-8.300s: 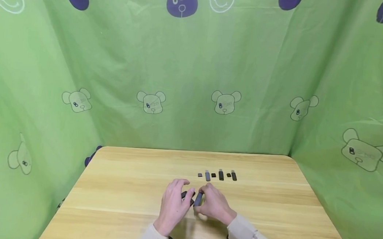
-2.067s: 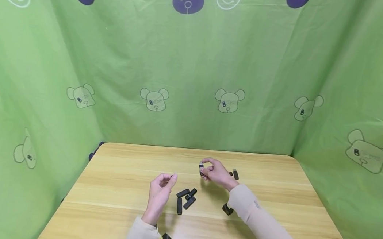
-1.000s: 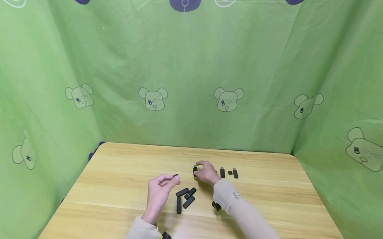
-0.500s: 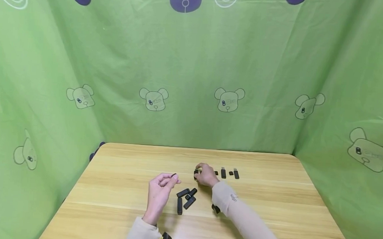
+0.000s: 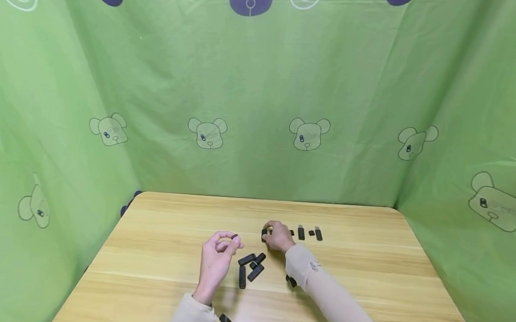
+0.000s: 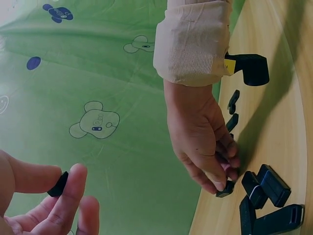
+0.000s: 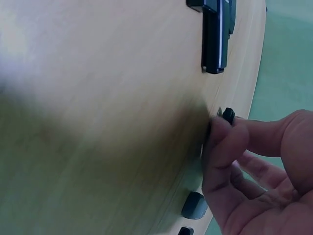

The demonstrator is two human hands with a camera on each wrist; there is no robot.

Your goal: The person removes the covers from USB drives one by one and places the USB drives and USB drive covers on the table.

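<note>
Memory stick [image 5: 264,235] sits pinched at 9 o'clock in your right hand [image 5: 278,236]; at that hand's 3 o'clock two sticks [image 5: 301,233] lie uncapped, at 7 o'clock the pile [image 5: 255,273] appears capped. Your left hand [image 5: 215,261] pinches an apparent cap [image 6: 58,185].

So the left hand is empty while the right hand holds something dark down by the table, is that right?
Not quite: the left hand pinches a small black piece, as the left wrist view shows. The right hand does hold something dark down by the table.
</note>
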